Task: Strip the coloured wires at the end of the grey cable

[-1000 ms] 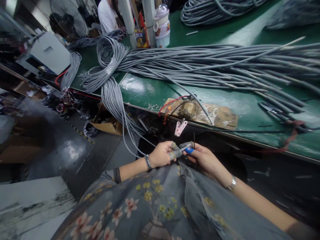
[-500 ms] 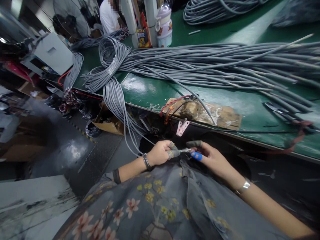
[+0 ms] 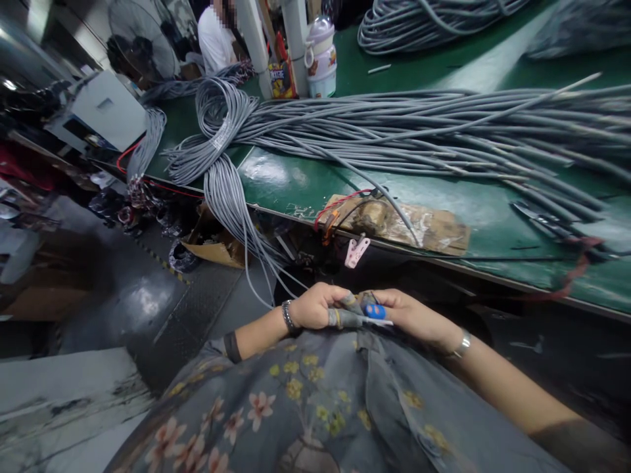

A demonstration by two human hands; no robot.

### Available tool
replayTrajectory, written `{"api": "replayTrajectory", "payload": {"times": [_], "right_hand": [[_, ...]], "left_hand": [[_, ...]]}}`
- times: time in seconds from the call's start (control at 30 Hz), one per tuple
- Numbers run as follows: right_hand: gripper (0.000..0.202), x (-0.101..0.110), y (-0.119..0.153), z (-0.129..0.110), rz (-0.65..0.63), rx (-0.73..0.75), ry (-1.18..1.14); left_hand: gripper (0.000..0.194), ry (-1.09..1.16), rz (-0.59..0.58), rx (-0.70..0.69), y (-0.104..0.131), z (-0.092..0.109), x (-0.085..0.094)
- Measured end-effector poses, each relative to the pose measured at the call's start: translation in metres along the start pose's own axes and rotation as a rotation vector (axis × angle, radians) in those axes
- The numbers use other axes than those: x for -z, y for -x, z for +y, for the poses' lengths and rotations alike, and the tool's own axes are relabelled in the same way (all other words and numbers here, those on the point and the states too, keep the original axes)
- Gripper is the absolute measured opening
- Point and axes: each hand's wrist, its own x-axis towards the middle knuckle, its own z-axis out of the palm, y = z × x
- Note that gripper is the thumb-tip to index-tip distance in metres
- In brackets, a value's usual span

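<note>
A green workbench is shown spanning the upper half of the view. A large bundle of grey cables is laid lengthwise along it, and part of the bundle is draped over the near edge at the left. A brown cardboard pad is placed at the bench's near edge, with a pink clip hung just below it. A white jug is stood at the far side.

Below the bench edge, over a floral garment, both hands are brought together. The left hand is curled shut around the end of a thin grey cable, which is led up toward the draped bundle. The right hand is closed in a pinch against the same cable end; a blue fingertip cover is worn on one finger. The cable end itself is largely hidden between the fingers.
</note>
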Motion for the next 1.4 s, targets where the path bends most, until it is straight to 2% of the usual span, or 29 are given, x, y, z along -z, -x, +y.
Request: {"api": "replayTrajectory", "payload": {"times": [0.13, 0.23, 0.37, 0.5, 0.57, 0.67, 0.8, 0.93, 1.03, 1.13, 1.27, 1.4], "right_hand": [[0.060, 0.005, -0.001, 0.021, 0.275, 0.026, 0.117], [0.059, 0.003, 0.006, 0.023, 0.344, 0.061, 0.117], [0.069, -0.009, 0.010, 0.006, 0.294, 0.180, 0.007], [0.044, -0.016, 0.006, -0.015, 0.239, 0.273, 0.091], [0.046, -0.016, 0.005, -0.020, 0.238, 0.279, 0.101], [0.051, -0.017, 0.003, -0.015, 0.209, 0.117, -0.072], [0.059, -0.022, -0.003, 0.004, 0.198, -0.131, -0.246], [0.044, -0.022, -0.005, 0.018, 0.221, -0.171, -0.109], [0.043, -0.018, 0.001, 0.017, 0.251, -0.154, 0.015], [0.057, -0.013, 0.010, 0.007, 0.275, -0.111, 0.075], [0.072, -0.001, 0.024, -0.005, 0.289, -0.026, 0.179], [0.065, 0.005, 0.040, -0.010, 0.209, -0.010, 0.332]], "left_hand": [[0.064, 0.183, 0.197, 0.016, 0.006, -0.008, 0.000], [0.064, 0.185, 0.306, 0.055, 0.006, -0.012, 0.000], [0.064, 0.174, 0.293, 0.115, 0.003, -0.013, -0.004], [0.062, 0.170, 0.235, 0.133, 0.001, -0.012, -0.006], [0.062, 0.190, 0.212, 0.135, 0.001, -0.014, -0.006], [0.064, 0.260, 0.215, 0.119, 0.001, -0.017, -0.006], [0.065, 0.269, 0.181, 0.086, 0.003, -0.019, -0.005], [0.061, 0.285, 0.116, 0.006, 0.004, -0.021, -0.003], [0.058, 0.366, 0.199, -0.107, 0.002, -0.025, 0.001], [0.057, 0.389, 0.309, -0.174, 0.000, -0.029, 0.004], [0.052, 0.133, 0.363, -0.210, 0.006, -0.028, 0.006], [0.044, -0.145, 0.351, -0.319, 0.011, -0.023, 0.007]]}}
